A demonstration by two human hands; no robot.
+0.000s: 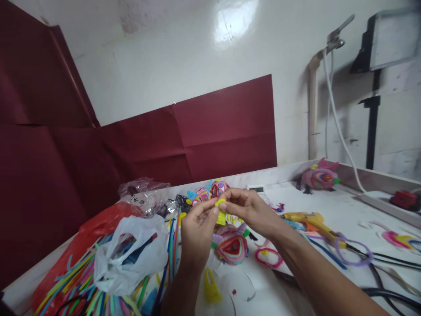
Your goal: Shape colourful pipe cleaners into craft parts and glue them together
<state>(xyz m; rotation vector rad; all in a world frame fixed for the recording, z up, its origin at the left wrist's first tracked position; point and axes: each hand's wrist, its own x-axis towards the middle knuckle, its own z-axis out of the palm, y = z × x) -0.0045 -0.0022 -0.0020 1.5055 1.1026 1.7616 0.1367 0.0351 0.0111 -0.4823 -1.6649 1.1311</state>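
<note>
Close together above the table, my left hand [197, 224] and my right hand [248, 208] both pinch a small yellow pipe cleaner piece [221, 218]. Its top is curled between my fingertips, and a wider flat part hangs beneath. Directly under my hands lies a round craft piece [232, 248] with coloured rings around a red centre. A pink pipe cleaner loop [269, 258] rests to its right. Nearer to me, beside my left forearm, lies another yellow piece [211, 287], shaped like a tapered panel. Behind my hands, more ringed craft pieces [200, 195] are partly hidden.
On the left, a white plastic bag [131, 252] and a red bag [107, 219] lie among many coloured pipe cleaners [74, 281]. At right are a yellow glue gun [305, 218], a purple loop [353, 250], black cables, a power strip [378, 201] and a finished-looking craft [319, 176].
</note>
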